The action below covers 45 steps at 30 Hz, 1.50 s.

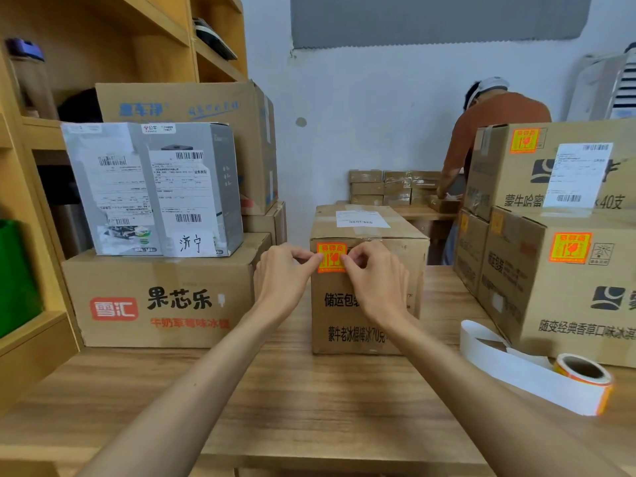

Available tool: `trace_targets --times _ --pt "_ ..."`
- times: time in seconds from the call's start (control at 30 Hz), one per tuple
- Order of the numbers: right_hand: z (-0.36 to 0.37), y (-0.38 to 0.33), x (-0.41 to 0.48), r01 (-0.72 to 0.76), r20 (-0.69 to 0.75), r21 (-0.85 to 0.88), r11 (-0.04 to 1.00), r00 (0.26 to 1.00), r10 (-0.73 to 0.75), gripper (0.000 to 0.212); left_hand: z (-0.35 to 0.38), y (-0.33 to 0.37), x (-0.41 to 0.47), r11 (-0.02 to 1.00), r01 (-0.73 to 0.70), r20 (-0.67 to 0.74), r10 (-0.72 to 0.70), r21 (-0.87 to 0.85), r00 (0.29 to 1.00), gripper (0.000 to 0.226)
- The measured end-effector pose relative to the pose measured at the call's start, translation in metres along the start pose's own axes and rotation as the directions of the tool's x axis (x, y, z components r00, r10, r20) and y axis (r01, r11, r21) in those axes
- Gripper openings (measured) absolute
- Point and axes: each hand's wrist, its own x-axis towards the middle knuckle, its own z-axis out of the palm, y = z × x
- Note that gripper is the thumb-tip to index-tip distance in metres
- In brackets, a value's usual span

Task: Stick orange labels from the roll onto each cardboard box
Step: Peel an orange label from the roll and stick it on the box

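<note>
Fingertips (pixel 315 259) of the left hand (pixel 285 270) and the right hand (pixel 375 277) close on opposite side edges of an orange label (pixel 331 258). On each hand the thumb and forefinger are drawn together on the sticker and the other fingers are curled in behind. The label sits directly between the two hands, equally near to both. It is upright and roughly square, so it has no long axis to speak of, and it lies against the near face of the centre cardboard box (pixel 364 304), at the upper left corner just below the top edge. It appears to be going down flat on the card, and a smoothing press outward from the middle looks like the move this calls for. The box stands on a wooden table (pixel 275 390). The label roll (pixel 581 373) rests well off to the right, nearer the right hand, with its core open toward the camera and its white backing strip (pixel 499 356) trailing back toward the stacked boxes (pixel 568 297), both of which already carry orange stickers. The wide box on the left (pixel 165 297), under a grey carton (pixel 155 187), shows no orange sticker on its near face and is probably due one. Another person (pixel 488 132) works at a far table.
</note>
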Motion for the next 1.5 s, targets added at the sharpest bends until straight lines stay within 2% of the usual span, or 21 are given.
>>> trace_targets --times 0.3,0.43,0.57,0.7,0.8,0.9,0.97,1.17,1.37,1.5 --pt "0.006 0.000 0.002 0.009 -0.010 -0.076 0.997 1.000 -0.010 0.019 0.003 0.001 0.001 0.997 -0.024 -0.008 0.024 0.079 1.000 0.023" --pt "0.008 0.000 0.002 0.045 -0.032 -0.126 0.991 0.998 -0.050 0.019 0.003 0.003 0.001 0.982 -0.079 -0.013 0.083 0.172 0.996 0.024" --pt "0.004 0.002 0.005 0.185 -0.052 -0.254 0.950 0.978 -0.204 0.022 0.001 -0.001 0.006 0.976 -0.106 -0.027 0.113 0.192 0.993 0.021" --pt "-0.007 0.010 0.017 0.334 -0.103 -0.365 0.869 0.913 -0.395 0.028 -0.005 -0.008 0.013 0.970 -0.221 0.023 0.220 0.103 0.975 0.031" --pt "-0.014 0.016 0.030 0.387 -0.043 -0.345 0.855 0.904 -0.426 0.035 -0.011 -0.008 0.021 0.968 -0.252 0.134 0.249 0.011 0.959 0.049" --pt "-0.016 0.020 0.039 0.416 0.076 -0.301 0.858 0.907 -0.414 0.039 -0.010 -0.005 0.026 0.970 -0.241 0.224 0.241 -0.028 0.944 0.046" --pt "-0.016 0.021 0.042 0.403 0.108 -0.268 0.875 0.915 -0.388 0.040 -0.008 -0.004 0.028 0.975 -0.216 0.210 0.223 -0.053 0.952 0.039" --pt "-0.007 0.021 0.044 0.320 0.066 -0.163 0.933 0.947 -0.313 0.033 0.002 -0.004 0.033 0.982 -0.159 0.152 0.174 -0.104 0.973 0.030" --pt "-0.011 0.024 0.045 0.332 0.092 -0.098 0.938 0.942 -0.324 0.027 -0.007 -0.014 0.045 0.963 -0.152 0.277 0.211 -0.221 0.938 0.018" --pt "-0.011 0.024 0.047 0.350 0.101 -0.105 0.931 0.935 -0.340 0.026 -0.005 -0.017 0.047 0.958 -0.158 0.271 0.223 -0.240 0.937 0.020"
